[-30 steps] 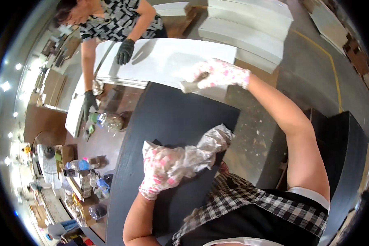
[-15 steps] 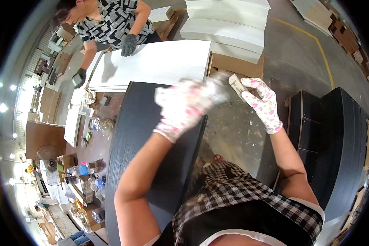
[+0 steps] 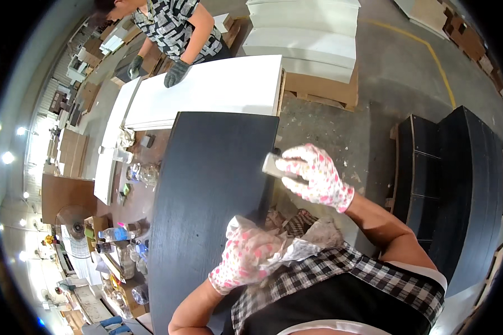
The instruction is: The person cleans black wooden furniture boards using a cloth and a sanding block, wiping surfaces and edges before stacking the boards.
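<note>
Black panel (image 3: 215, 162), long and flat, as landmark. White panel (image 3: 207, 86) past black panel's far end. Whitish crumpled cloth (image 3: 318, 237) near black panel's right edge, clutched in curled fingers of gloved left hand (image 3: 246, 254), fingertips hidden. Gloved right hand (image 3: 316, 176) just beside same edge, with small pale block (image 3: 274, 166) pinched between thumb and fingers, at black panel's right edge; whether touching it, cannot tell.

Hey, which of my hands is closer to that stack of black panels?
Right. Your right hand, gripping a pale block beside the black board, is left of the stack; your left hand, holding a crumpled cloth, is farther left.
</note>
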`<state>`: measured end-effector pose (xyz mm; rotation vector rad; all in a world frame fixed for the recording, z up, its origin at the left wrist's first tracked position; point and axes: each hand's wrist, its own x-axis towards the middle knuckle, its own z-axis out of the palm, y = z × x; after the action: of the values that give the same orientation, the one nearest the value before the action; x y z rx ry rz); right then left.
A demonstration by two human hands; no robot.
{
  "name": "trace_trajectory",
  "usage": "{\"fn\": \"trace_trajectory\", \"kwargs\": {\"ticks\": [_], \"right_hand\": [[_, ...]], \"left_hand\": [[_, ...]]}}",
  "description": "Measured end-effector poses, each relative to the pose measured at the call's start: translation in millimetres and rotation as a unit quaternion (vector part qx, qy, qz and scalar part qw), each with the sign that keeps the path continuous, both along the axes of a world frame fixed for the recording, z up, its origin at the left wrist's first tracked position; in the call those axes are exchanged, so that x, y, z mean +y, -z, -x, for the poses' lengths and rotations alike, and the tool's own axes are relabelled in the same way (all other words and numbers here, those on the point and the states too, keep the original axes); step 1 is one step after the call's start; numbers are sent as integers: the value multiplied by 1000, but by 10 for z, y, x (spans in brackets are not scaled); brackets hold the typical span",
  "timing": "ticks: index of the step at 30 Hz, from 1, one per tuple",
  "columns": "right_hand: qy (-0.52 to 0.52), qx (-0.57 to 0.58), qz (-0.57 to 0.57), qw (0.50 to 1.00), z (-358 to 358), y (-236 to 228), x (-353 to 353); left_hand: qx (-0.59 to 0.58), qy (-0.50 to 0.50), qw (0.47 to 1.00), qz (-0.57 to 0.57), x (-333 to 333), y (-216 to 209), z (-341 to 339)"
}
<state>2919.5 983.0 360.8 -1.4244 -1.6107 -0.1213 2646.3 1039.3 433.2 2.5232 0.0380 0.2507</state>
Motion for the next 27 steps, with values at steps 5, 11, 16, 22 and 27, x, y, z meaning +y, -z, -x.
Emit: {"fn": "trace_trajectory", "kwargs": {"ticks": [5, 11, 16, 22, 27], "right_hand": [[70, -34, -27, 997, -589, -130, 360], [-14, -119, 76, 990, 337, -188, -208], [3, -67, 6, 998, 479, -314, -206], [-26, -111, 49, 992, 1146, -108, -592], [-53, -94, -18, 994, 1798, -331, -811]], "left_hand": [[-2, -19, 1000, 24, -106, -87, 51], [-27, -72, 997, 22, -337, -53, 400], [-19, -99, 994, 32, -567, -101, 701], [8, -140, 990, -2, -948, -167, 1425], [0, -173, 985, -24, -1369, -193, 2210]]}}
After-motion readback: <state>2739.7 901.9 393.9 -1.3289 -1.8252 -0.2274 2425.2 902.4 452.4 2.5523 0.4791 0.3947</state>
